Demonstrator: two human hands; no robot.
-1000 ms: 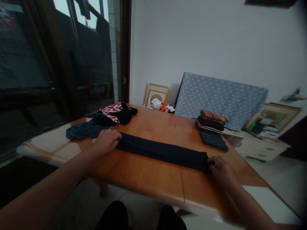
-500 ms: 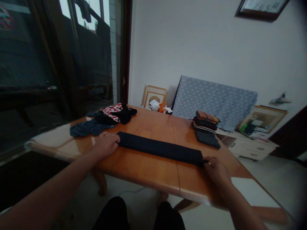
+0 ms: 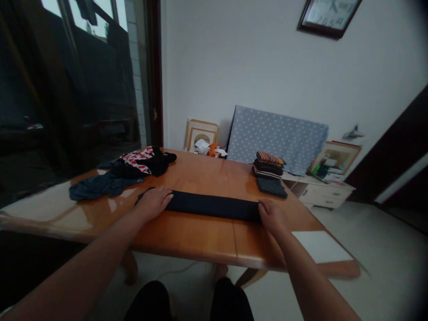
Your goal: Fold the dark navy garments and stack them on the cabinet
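Observation:
A dark navy folded garment lies as a long, narrow strip across the wooden table in front of me. My left hand rests over it near its left end, fingers lying flat on the cloth; a bit of fabric sticks out beyond the hand. At the other end, my right hand has its fingers curled round the cloth's edge. Just beyond my left hand is a loose heap of clothes, with a blue-grey garment and a black one with a red-and-white pattern.
On the table's far right stands a stack of folded clothes, with a dark grey folded piece beside it. A white sheet lies near the right edge. Behind are a dotted cloth and a white cabinet.
My left hand has moved inward from the garment's left end onto its top. The right hand still holds the other end. My view has turned to the right.

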